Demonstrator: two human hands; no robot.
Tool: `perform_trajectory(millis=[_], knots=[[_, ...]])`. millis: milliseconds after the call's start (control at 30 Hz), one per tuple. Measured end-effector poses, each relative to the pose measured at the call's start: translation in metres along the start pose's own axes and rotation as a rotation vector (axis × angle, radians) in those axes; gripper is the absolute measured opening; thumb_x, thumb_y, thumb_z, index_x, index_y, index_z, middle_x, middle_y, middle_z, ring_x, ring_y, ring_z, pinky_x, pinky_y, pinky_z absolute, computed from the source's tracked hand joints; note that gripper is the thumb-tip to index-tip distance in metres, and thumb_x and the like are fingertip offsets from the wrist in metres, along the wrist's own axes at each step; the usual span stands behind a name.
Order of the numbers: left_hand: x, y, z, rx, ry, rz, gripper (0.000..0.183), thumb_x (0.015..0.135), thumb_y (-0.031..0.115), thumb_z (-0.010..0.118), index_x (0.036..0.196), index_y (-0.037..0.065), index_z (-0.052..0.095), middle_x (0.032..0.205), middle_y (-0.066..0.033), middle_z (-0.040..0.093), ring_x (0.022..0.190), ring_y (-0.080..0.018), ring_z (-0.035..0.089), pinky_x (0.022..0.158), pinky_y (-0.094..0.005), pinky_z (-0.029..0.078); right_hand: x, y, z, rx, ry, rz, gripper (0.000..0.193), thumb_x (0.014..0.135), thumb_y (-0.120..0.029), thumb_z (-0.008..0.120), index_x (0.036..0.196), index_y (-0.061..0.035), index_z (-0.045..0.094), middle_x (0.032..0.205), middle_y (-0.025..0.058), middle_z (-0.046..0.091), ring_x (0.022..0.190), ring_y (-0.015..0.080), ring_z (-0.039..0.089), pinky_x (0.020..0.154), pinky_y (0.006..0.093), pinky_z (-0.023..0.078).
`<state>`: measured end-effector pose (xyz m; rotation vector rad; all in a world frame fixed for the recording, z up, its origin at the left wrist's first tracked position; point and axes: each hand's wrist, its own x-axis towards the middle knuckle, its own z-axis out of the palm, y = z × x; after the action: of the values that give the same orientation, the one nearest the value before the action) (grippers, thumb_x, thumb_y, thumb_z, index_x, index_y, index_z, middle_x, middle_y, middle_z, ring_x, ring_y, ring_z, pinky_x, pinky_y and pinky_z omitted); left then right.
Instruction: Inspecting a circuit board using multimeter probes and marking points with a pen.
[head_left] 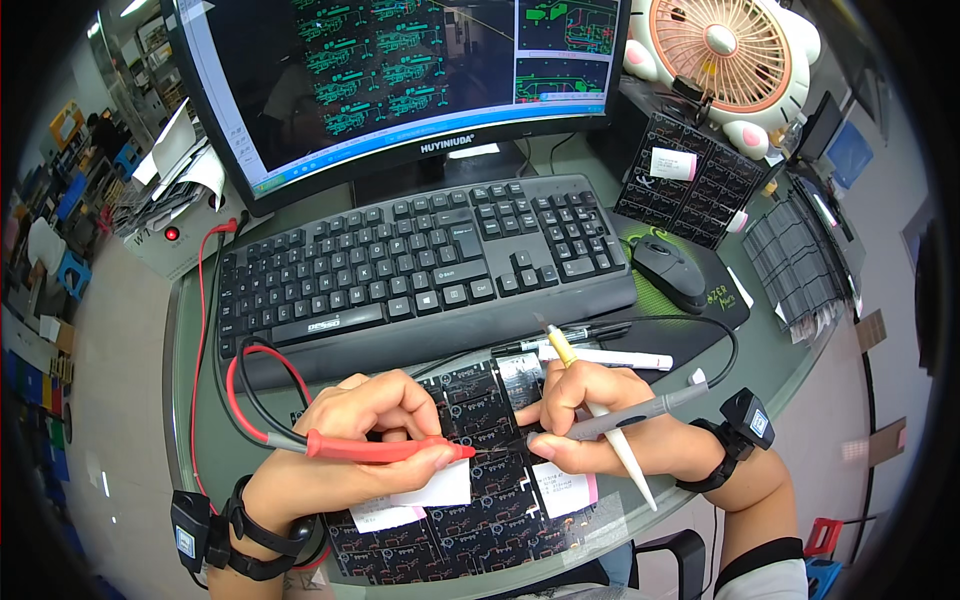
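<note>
- Left hand (365,425): fingers curled closed around a red probe (385,450). Its long axis runs nearly level, from 9 o'clock to 3 o'clock, with the metal tip pointing toward 3 o'clock.
- Right hand (590,420): closed on a grey probe (630,412), whose long axis slopes down from 2 o'clock to 8 o'clock. The same hand also carries a yellow-and-white pen (595,410) standing steeply between the fingers.
- Circuit board panel (490,520): a dark panel lying flat on the surface (200,400), directly beneath both hands and at 6 o'clock from the keyboard (420,260).
- Governing relation: the two probe tips face each other and meet the panel in the narrow gap between the hands. Neither hand is clearly nearer to that contact area.
- White labels (430,490) lie on the panel just below the hands.
- The red lead (235,390) loops away at 9 o'clock.
</note>
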<state>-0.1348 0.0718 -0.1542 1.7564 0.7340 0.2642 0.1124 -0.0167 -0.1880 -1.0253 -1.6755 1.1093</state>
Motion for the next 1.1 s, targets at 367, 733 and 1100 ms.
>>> perform_trajectory(millis=[367,733,1100], knots=[[-0.004,0.004,-0.006,-0.092,0.047,0.004,0.032,0.085,0.020,0.070,0.105,0.000,0.055,0.074,-0.0031,0.069,0.067,-0.0044,0.061,0.064,-0.0213,0.047,0.021,-0.025,-0.011,0.026,0.214,0.118,0.022,0.088,-0.015,0.066,0.080,-0.0064,0.047,0.072,-0.0021,0.051,0.064,0.0051,0.047,0.054,0.0235,0.037],[-0.035,-0.008,-0.017,-0.272,0.199,0.044,0.018,0.089,0.019,0.059,0.092,0.001,0.063,0.073,-0.0005,0.057,0.060,-0.0063,0.050,0.050,-0.0229,0.037,0.091,-0.087,0.044,-0.183,-0.146,-0.004,0.029,0.092,-0.027,0.065,0.107,-0.0039,0.055,0.078,0.0072,0.062,0.072,0.0145,0.062,0.064,0.0291,0.048],[-0.076,-0.048,-0.058,-1.160,0.699,0.474,0.032,0.093,0.031,0.042,0.068,0.012,0.048,0.048,0.0018,0.039,0.038,-0.0108,0.033,0.050,-0.0272,0.037,0.116,-0.033,0.031,-0.401,-0.087,-0.321,0.018,0.097,-0.023,0.056,0.100,-0.0051,0.058,0.078,0.0080,0.063,0.075,0.0248,0.062,0.071,0.0374,0.050]])
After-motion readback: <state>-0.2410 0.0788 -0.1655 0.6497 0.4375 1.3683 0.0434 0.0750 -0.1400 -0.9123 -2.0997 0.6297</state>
